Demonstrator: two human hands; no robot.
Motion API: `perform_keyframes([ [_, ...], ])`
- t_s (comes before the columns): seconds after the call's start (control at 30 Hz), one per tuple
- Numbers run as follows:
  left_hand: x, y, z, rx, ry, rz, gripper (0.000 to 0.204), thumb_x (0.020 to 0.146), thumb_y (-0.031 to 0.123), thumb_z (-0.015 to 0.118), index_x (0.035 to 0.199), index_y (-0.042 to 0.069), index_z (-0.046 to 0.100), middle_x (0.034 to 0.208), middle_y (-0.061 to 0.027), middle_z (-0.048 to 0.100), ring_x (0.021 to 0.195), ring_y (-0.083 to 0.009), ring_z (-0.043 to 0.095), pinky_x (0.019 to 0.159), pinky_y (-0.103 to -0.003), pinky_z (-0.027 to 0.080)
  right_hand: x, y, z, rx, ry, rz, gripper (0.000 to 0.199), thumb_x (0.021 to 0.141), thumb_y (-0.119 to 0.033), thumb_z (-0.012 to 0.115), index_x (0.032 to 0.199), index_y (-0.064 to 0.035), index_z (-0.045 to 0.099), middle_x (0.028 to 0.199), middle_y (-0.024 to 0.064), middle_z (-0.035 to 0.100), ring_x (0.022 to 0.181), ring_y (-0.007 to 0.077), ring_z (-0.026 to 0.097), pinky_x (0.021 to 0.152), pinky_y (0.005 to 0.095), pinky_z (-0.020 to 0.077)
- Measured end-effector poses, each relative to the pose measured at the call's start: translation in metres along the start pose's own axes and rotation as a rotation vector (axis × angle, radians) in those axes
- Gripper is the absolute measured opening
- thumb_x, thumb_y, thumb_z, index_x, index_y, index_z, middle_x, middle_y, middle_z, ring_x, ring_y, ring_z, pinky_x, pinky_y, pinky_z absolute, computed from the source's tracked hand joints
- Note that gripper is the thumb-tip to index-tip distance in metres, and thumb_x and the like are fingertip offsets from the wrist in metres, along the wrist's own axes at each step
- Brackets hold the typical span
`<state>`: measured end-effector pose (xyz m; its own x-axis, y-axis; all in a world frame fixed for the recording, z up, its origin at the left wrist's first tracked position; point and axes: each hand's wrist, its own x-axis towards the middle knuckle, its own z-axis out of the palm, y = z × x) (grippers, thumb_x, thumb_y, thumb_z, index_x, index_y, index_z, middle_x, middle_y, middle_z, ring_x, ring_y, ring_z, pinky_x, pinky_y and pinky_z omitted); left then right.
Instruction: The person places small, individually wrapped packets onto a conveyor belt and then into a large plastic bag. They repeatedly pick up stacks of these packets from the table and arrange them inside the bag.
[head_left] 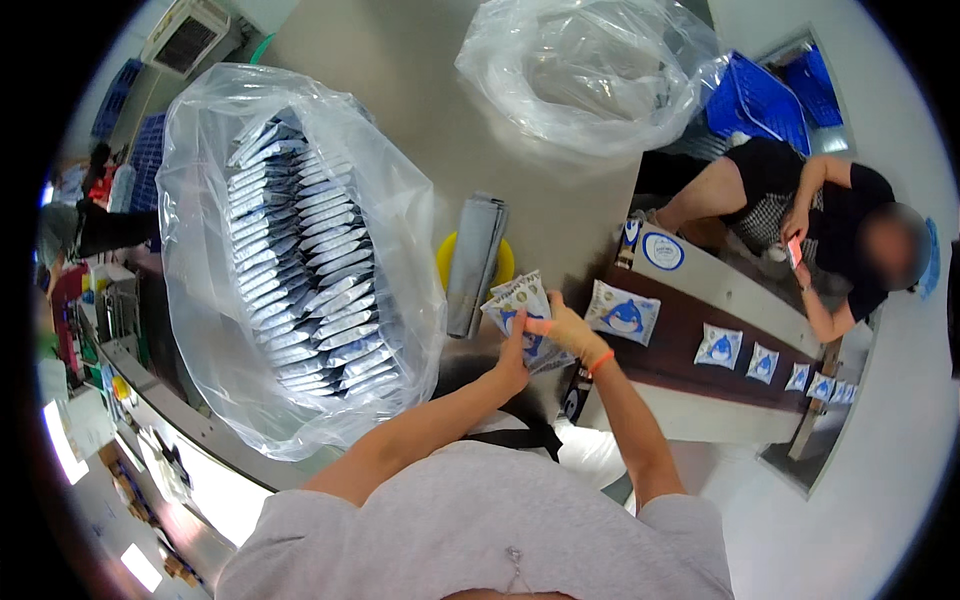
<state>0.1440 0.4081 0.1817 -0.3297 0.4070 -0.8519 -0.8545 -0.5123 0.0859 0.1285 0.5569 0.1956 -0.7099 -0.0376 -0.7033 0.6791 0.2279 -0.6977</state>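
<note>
My left hand (513, 360) is bare and closes on a small white and blue pouch (521, 296), its thumb pressed on the front. My right hand (572, 334), in a pale glove with an orange cuff, grips the pouch from the other side. Part of another pouch seems to show below it; I cannot tell whether it is separate. To the right, a similar pouch (622, 313) lies on a dark conveyor belt (672, 352). Left of my hands, a large clear plastic bag (195, 215) stands open around two rows of silver pouches (333, 240).
A folded grey sheet (476, 268) lies over a yellow ring (506, 262) on the table (400, 70). Another clear bag (560, 85) lies at the back. Several pouches (719, 346) line the belt. A seated person (850, 190) holds a phone near blue baskets (755, 100).
</note>
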Motion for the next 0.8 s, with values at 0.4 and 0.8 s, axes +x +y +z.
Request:
perform_keyframes([
  [0.4, -0.017, 0.005, -0.106, 1.384, -0.689, 0.579, 0.128, 0.063, 0.022, 0.092, 0.151, 0.009, -0.001, 0.147, -0.0187, 0.034, 0.130, -0.0300, 0.043, 0.110, -0.041, 0.034, -0.075, 0.098, 0.095, -0.070, 0.410, -0.611, 0.106, 0.048, -0.017, 0.095, 0.137, -0.0096, 0.037, 0.132, 0.0082, 0.048, 0.119, 0.0216, 0.052, 0.106, 0.0358, 0.0412],
  [0.8, -0.207, 0.097, -0.019, 1.931, -0.616, 0.394, 0.021, 0.087, 0.018, 0.067, 0.102, 0.002, 0.069, 0.105, -0.0117, 0.070, 0.089, -0.0261, 0.067, 0.082, -0.036, 0.052, -0.106, 0.052, 0.161, -0.964, 0.520, -0.053, 0.087, 0.052, -0.034, 0.086, 0.123, -0.0065, 0.046, 0.121, 0.0115, 0.052, 0.109, 0.0281, 0.051, 0.097, 0.0411, 0.0346],
])
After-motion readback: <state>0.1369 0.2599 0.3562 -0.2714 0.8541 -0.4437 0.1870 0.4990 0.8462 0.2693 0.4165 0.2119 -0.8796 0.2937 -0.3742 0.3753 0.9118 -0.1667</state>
